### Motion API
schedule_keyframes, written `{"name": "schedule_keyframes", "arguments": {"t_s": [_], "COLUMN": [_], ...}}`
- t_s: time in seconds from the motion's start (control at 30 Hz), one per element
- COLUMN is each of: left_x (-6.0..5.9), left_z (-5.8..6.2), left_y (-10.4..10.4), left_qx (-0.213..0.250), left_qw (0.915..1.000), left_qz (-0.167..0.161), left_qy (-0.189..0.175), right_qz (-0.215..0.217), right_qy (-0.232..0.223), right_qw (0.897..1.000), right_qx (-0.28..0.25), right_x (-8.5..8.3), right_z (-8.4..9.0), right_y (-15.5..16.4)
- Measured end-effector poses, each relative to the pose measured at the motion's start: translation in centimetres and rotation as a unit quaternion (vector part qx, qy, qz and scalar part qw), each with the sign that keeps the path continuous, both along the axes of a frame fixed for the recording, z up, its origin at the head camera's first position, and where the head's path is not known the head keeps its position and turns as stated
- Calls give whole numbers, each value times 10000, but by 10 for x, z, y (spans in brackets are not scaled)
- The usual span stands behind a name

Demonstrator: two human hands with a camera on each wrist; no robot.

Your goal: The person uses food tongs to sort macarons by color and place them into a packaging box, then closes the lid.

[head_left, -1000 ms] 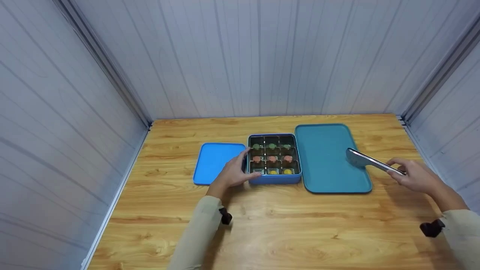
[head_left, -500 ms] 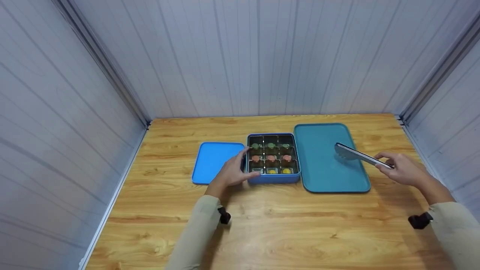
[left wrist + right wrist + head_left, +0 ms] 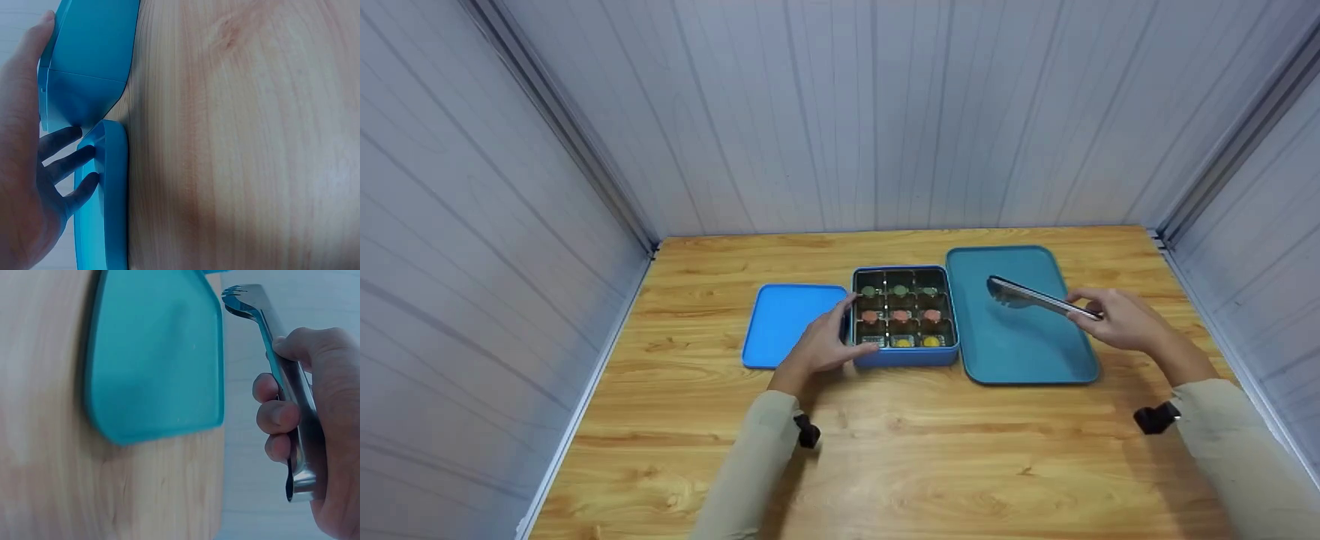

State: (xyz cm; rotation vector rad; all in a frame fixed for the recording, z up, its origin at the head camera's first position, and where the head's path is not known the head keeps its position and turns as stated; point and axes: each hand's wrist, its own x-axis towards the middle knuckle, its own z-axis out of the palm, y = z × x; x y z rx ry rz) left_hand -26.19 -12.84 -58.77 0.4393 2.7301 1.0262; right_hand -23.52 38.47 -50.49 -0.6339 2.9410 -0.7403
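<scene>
My left hand (image 3: pixel 823 345) rests at the left front corner of a blue square box (image 3: pixel 907 358). Its thumb touches the front rim and its forefinger lies along the left side; in the left wrist view the other fingers (image 3: pixel 64 165) spread loosely beside the box. Inside sits a clear divided insert (image 3: pixel 916 301) with rows of small green (image 3: pixel 900 290), pink (image 3: pixel 901 316) and yellow (image 3: pixel 931 341) pieces. My right hand (image 3: pixel 1121 321) grips metal serving tongs (image 3: pixel 298 399) around their arms. Their scalloped tips hang over the teal tray (image 3: pixel 1027 360), nothing visible between them.
A flat blue lid (image 3: pixel 791 322) lies on the wooden table (image 3: pixel 930 450) just left of the box. The teal tray stands close against the box's right side. Pale panelled walls (image 3: pixel 840 112) enclose the table at the back and both sides.
My right hand has moved left with the tongs, carrying their tips across the tray towards the box. The left hand and the box have stayed in place.
</scene>
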Motion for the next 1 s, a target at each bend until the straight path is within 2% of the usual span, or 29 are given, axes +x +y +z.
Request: {"name": "schedule_keyframes", "arguments": {"t_s": [0.17, 0.57, 1.0], "left_x": [0, 2, 1], "left_z": [0, -1, 1], "left_y": [0, 1, 1], "left_qx": [13, -65, -69], "left_qw": [10000, 10000, 9999], "left_qz": [4, 67, 106], "left_qy": [-17, -27, -92], "right_qz": [94, 380, 842], "right_qy": [36, -44, 184], "right_qw": [9998, 9992, 9963], "right_qx": [158, 78, 6], "right_x": [-7, -17, -30], "right_z": [5, 12, 15], "right_y": [-16, -52, -88]}}
